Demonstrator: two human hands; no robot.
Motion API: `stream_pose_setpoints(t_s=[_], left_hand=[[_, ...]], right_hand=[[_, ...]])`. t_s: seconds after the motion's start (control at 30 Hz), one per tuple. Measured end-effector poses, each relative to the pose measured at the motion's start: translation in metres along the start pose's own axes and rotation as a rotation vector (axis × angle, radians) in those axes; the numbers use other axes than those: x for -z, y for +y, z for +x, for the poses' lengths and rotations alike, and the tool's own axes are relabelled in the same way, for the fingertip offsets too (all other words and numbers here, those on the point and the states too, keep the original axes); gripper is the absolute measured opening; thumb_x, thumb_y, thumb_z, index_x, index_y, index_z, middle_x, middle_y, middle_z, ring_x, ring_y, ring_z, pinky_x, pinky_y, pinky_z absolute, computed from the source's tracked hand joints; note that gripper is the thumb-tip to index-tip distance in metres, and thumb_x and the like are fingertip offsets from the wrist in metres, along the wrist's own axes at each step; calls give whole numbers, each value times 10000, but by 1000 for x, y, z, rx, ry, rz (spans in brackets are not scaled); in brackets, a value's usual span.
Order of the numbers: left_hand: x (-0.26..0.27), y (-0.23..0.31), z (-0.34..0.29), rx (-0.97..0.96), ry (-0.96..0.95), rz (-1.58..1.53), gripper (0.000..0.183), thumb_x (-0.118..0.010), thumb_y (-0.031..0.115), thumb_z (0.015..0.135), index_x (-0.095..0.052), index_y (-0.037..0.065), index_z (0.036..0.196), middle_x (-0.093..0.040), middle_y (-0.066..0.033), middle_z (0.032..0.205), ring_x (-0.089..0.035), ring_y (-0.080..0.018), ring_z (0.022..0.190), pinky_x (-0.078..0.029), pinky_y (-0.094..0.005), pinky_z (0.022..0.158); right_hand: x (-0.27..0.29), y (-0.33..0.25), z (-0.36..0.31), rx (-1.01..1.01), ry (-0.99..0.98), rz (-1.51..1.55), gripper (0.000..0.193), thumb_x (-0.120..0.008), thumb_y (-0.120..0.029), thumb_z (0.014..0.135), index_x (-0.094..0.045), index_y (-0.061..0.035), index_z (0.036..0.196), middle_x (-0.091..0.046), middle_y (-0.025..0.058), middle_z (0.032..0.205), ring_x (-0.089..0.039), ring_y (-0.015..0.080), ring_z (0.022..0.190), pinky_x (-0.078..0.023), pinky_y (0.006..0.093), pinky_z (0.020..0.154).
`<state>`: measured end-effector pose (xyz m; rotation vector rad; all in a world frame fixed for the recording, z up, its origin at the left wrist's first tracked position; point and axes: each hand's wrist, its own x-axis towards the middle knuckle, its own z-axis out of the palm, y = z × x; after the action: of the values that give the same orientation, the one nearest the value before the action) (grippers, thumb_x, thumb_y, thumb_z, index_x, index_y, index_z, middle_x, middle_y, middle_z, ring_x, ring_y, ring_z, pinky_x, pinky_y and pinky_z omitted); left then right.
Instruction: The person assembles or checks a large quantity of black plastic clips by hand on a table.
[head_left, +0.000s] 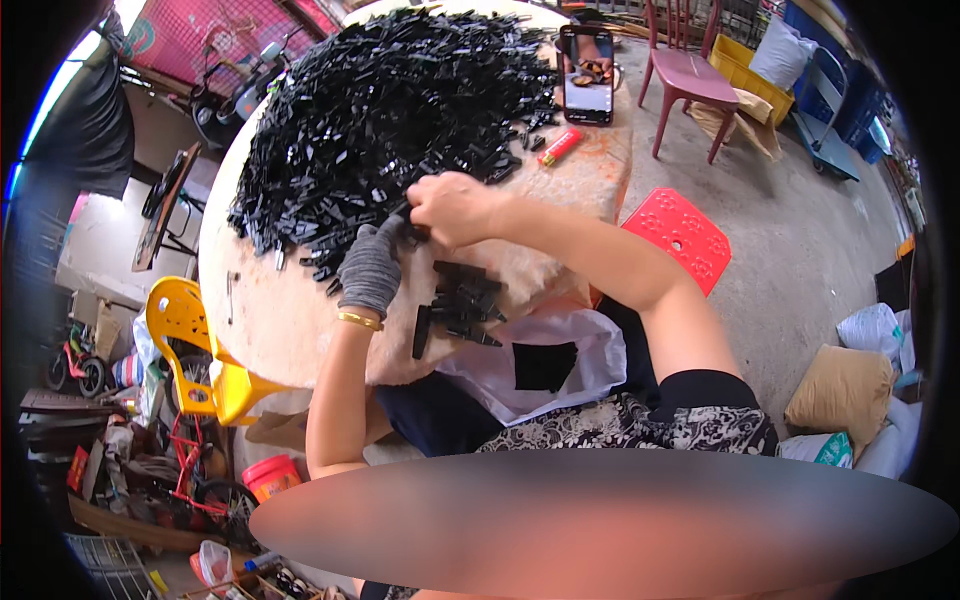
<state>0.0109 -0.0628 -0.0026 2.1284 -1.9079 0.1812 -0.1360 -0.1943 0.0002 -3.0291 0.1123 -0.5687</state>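
My left hand, in a grey knit glove with a gold bracelet at the wrist, is closed on a small black plastic piece. Bare and curled, my right hand pinches at the same piece, its fingertips touching the gloved ones. Most of that piece is hidden by the fingers. Beyond both hands spreads a big heap of black plastic pieces. Closer to me, right of the gloved hand, lies a small stack of longer black pieces, some side by side and some crossed.
The round pale table also bears a phone, a red lighter and a thin metal tool. A white bag covers my lap. Around stand a red stool, a yellow chair and a dark-red chair.
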Motion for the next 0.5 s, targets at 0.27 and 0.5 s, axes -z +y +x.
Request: stream_pose_setpoints(t_s=[0.27, 0.5], left_hand=[[-3, -8, -3, -78, -23, 221, 321, -509, 74, 791, -597, 168, 1085, -549, -132, 914, -571, -308, 819, -489, -404, 681], [6, -5, -18, -249, 21, 268, 373, -636, 107, 669, -572, 113, 1037, -531, -65, 1057, -503, -268, 964, -450, -380, 768]], right_hand=[[-26, -8, 7, -46, 25, 16, 156, -609, -201, 699, -657, -72, 772, -607, 90, 854, -572, 255, 891, -486, 352, 740], [-19, -5, 1, 34, 28, 173, 208, -580, -163, 739, -663, -129, 927, -612, 77, 923, -564, 252, 939, -474, 359, 798]])
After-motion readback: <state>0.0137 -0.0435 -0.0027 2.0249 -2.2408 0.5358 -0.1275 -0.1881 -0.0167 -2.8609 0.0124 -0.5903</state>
